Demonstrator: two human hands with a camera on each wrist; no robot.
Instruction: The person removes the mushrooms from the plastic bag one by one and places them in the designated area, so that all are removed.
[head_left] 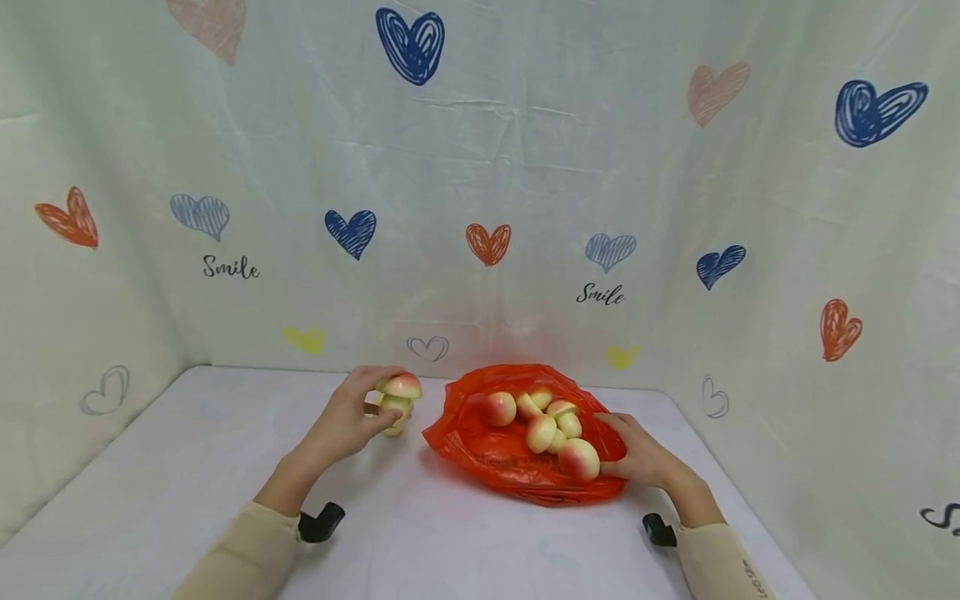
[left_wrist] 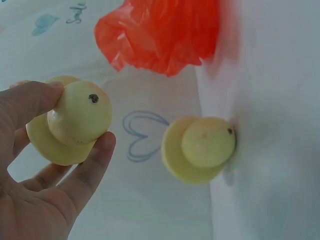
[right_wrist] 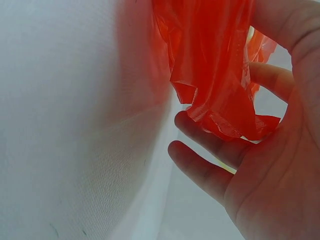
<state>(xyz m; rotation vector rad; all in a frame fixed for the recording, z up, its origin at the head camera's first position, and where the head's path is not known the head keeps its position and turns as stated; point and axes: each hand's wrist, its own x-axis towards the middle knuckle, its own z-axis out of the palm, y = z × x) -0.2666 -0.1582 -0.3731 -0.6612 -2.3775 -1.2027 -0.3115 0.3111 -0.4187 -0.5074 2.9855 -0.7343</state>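
Note:
My left hand (head_left: 352, 421) pinches a toy mushroom (left_wrist: 80, 112) with a red-and-yellow cap and pale stem, between thumb and fingers, left of the bag. Just beyond it a second toy mushroom (left_wrist: 207, 145) stands on the table, mostly hidden behind the held one in the head view. A crumpled red plastic bag (head_left: 487, 467) lies spread open with several more toy mushrooms (head_left: 542, 433) inside. At the bag's right side, my right hand (head_left: 637, 450) holds its edge, the thin plastic between thumb and fingers in the right wrist view.
The table (head_left: 187, 467) has a white cover. Close behind it hangs a pale curtain (head_left: 480, 167) printed with hearts and the word Smile, which also runs along both sides. A black wrist mount (head_left: 321, 523) sticks out from the left sleeve, another mount (head_left: 660, 530) from the right.

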